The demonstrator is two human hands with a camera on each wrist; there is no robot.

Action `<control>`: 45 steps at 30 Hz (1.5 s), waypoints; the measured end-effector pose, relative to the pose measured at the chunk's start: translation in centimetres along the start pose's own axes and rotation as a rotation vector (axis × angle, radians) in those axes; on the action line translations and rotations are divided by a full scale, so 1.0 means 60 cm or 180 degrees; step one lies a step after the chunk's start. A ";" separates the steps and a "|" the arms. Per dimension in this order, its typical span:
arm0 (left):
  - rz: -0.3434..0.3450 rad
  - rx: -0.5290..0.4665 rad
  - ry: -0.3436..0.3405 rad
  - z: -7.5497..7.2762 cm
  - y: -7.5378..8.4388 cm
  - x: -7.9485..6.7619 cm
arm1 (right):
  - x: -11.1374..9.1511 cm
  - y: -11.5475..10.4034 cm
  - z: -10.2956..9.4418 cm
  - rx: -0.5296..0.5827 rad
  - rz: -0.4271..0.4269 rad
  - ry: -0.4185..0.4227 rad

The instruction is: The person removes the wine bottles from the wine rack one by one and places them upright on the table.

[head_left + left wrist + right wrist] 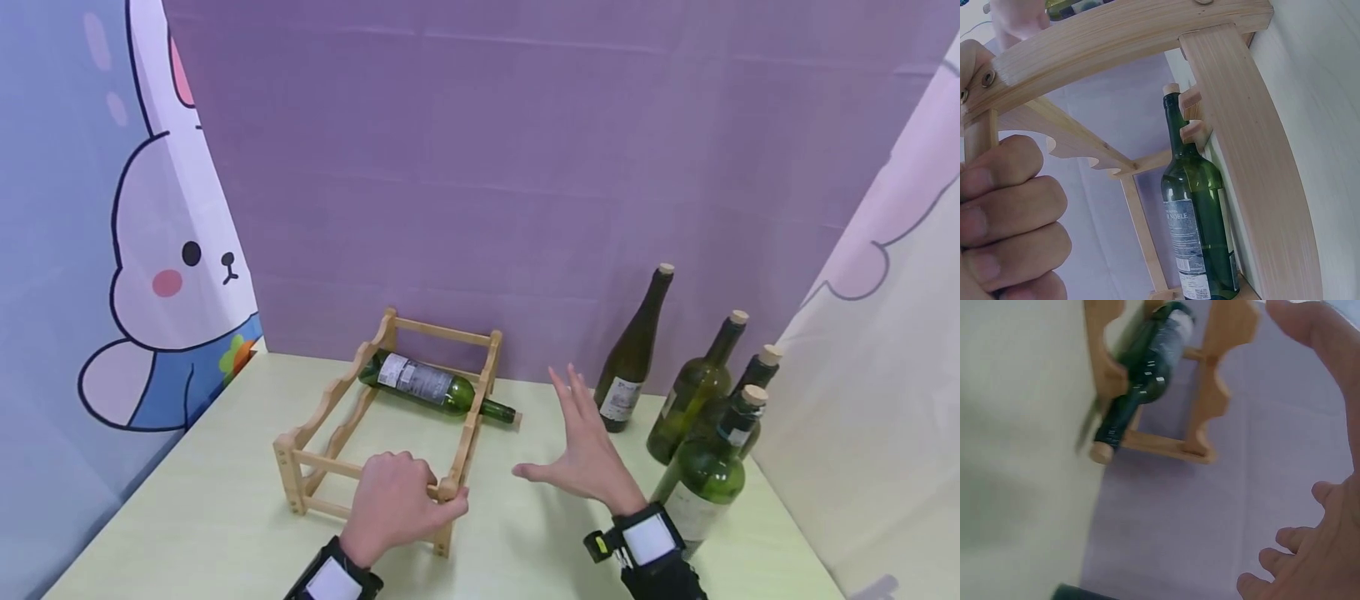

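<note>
A wooden wine rack (327, 465) stands on the table. My left hand (397, 500) grips its near right corner; the left wrist view shows the fingers (1029, 203) curled around the wood. One green wine bottle (420, 382) lies across the far part of the rack, its corked neck sticking out over the right rail. In the left wrist view this bottle's label (1184, 240) faces the camera. Right of the rack, my right hand (585, 454) hangs in the air with spread fingers and holds nothing. Closest to it is a tall dark wine bottle (637, 350), upright and corked.
Further right stand more corked bottles: an olive-green bottle (693, 396), a green bottle (705, 475) in front, and another bottle (756, 372) partly hidden behind it. A purple cloth (525, 183) hangs behind the table (195, 508). A pale curtain (885, 417) borders the right side.
</note>
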State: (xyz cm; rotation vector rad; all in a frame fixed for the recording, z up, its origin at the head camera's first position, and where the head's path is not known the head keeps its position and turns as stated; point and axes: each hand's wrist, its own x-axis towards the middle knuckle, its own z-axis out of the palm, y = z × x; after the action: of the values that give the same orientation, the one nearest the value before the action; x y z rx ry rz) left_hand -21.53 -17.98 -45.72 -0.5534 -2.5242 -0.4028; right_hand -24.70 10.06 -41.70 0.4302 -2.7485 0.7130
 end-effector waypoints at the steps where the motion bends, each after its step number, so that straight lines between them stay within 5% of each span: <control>1: -0.0007 0.0006 0.0003 0.000 -0.001 0.000 | 0.006 0.003 0.009 0.0026 0.0061 -0.0049; 9: -0.0013 0.0002 0.0023 0.002 -0.003 -0.004 | 0.053 0.024 0.062 0.0123 0.0409 -0.0350; 20: -0.0082 0.0038 -0.0207 0.002 -0.004 -0.001 | 0.110 0.047 0.110 0.0007 0.0459 -0.0496; 33: 0.0024 0.0120 0.0050 -0.003 -0.010 0.029 | 0.188 0.047 0.126 -0.0108 0.0429 -0.0487; 45: -0.0025 0.0135 -0.0131 -0.003 -0.002 0.006 | 0.194 0.060 0.168 -0.0167 0.0533 -0.0557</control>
State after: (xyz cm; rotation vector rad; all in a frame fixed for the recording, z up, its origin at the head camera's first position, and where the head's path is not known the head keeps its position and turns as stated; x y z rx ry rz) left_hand -21.81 -18.01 -45.40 -0.5410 -2.5688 -0.3434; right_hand -38.47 5.45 -47.89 0.2648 -2.9881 0.6690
